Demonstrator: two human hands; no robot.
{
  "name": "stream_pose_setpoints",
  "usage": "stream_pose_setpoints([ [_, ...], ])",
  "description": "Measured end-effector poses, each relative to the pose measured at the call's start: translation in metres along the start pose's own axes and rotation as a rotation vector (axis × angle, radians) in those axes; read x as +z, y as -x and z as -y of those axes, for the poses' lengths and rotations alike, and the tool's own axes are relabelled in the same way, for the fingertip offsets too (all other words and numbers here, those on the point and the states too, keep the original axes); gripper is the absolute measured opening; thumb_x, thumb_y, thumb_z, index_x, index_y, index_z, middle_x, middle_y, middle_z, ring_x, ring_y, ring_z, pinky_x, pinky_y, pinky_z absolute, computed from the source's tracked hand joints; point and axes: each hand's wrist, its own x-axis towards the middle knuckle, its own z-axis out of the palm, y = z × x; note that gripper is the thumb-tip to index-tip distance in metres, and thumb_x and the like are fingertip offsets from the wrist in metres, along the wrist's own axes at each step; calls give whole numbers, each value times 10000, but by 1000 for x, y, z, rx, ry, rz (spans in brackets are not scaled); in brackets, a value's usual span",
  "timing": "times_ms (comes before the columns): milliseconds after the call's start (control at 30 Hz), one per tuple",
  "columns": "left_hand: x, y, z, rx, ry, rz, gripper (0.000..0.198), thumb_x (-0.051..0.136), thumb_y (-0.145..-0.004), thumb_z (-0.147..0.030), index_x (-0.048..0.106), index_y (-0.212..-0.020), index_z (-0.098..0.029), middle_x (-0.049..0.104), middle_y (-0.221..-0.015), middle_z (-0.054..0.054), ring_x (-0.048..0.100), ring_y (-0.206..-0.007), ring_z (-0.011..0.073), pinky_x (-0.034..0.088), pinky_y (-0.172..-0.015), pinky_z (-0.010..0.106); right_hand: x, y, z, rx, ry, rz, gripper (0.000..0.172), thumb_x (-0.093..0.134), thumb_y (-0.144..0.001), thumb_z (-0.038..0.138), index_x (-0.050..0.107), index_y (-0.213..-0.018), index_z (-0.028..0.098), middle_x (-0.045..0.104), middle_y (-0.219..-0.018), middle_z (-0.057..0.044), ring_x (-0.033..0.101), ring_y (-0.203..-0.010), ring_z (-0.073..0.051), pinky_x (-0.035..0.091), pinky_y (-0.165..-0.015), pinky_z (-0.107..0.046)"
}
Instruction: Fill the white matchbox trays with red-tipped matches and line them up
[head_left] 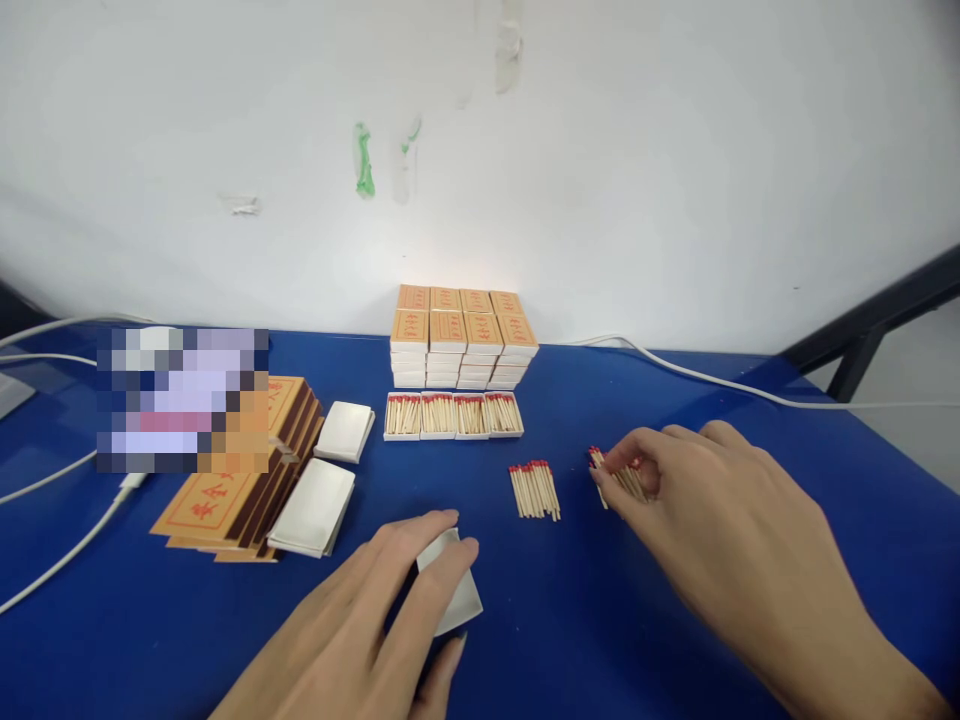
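Note:
My left hand (pixel 390 610) rests near the table's front edge, fingers wrapped round an empty white matchbox tray (pixel 454 590). My right hand (pixel 712 510) pinches a small bundle of red-tipped matches (pixel 619 478) lying on the blue table (pixel 570 620). A second loose bundle of matches (pixel 535 489) lies between the two hands, untouched. Behind it stands a row of several filled open trays (pixel 453 414), and behind those a stack of closed orange matchboxes (pixel 461 338).
Flat orange matchbox sleeves (pixel 240 490) are piled at the left, with two stacks of white empty trays (pixel 330 475) beside them. White cables (pixel 67 545) run over the left side and another along the back right. A white wall rises behind the table.

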Motion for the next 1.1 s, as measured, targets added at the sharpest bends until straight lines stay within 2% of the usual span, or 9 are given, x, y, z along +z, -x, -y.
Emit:
stream_pose_setpoints([
  [200, 1, -2, 0, 5, -12, 7, 504, 604, -1132, -260, 589, -1634, -209, 707, -1606, 122, 789, -1374, 266, 688, -1105, 370, -1, 1, -1, -39, -9, 44, 388, 553, -1052, 431, 615, -689, 308, 667, -686, -73, 566, -763, -337, 329, -694, -445],
  [367, 1, -1, 1, 13, -16, 11, 508, 602, -1130, -242, 588, -1637, -211, 700, -1614, 117, 782, -1386, 260, 679, -1119, 360, -3, -4, -2, 65, -130, 140, 413, 599, -1044, 507, 666, -691, 303, 691, -699, -67, 600, -784, -329, 363, -669, -430],
  [567, 1, 1, 1, 12, -18, 8, 516, 609, -1131, -262, 582, -1643, -209, 690, -1624, 126, 774, -1398, 268, 673, -1133, 379, -12, -10, 2, 199, -309, 147, 391, 647, -998, 630, 798, -828, 311, 705, -702, -51, 644, -750, -308, 432, -651, -429],
  [633, 1, 2, 0, 14, -22, 11, 508, 607, -1131, -262, 588, -1636, -207, 689, -1625, 128, 771, -1403, 269, 668, -1141, 387, -15, -13, 10, 226, -406, 179, 401, 673, -962, 658, 809, -812, 312, 679, -673, -31, 624, -691, -277, 473, -714, -457],
  [700, 1, 2, 0, 15, -20, 15, 498, 603, -1129, -256, 595, -1624, -206, 690, -1623, 132, 772, -1401, 272, 677, -1127, 393, -17, -15, 21, 231, -497, 211, 394, 682, -942, 653, 802, -778, 315, 636, -635, -3, 593, -651, -244, 501, -850, -507],
  [767, 1, 2, 0, 16, -18, 16, 492, 599, -1127, -252, 597, -1617, -201, 696, -1612, 141, 777, -1392, 274, 690, -1106, 395, -16, -15, 33, 211, -566, 231, 374, 682, -938, 625, 784, -752, 317, 591, -605, 23, 568, -632, -219, 482, -976, -542],
  [833, 1, 0, -1, 22, -23, 8, 484, 584, -1131, -247, 595, -1612, -187, 713, -1588, 151, 787, -1376, 275, 697, -1091, 392, -13, -12, 42, 197, -605, 233, 355, 683, -948, 591, 762, -741, 313, 595, -621, 30, 577, -648, -214, 464, -1013, -542],
  [967, 1, -2, -2, 27, -32, -19, 458, 543, -1135, -228, 610, -1584, -175, 747, -1533, 153, 813, -1326, 268, 712, -1055, 380, -7, -8, 50, 182, -572, 204, 319, 710, -952, 514, 725, -717, 300, 627, -667, 21, 602, -689, -221, 465, -954, -509],
  [1100, 0, -1, -1, 25, -40, 1, 483, 577, -1129, -244, 604, -1608, -193, 717, -1584, 139, 792, -1366, 271, 697, -1092, 390, -7, -10, 44, 199, -501, 186, 319, 684, -970, 544, 744, -766, 306, 651, -689, -7, 629, -773, -269, 454, -790, -459],
])
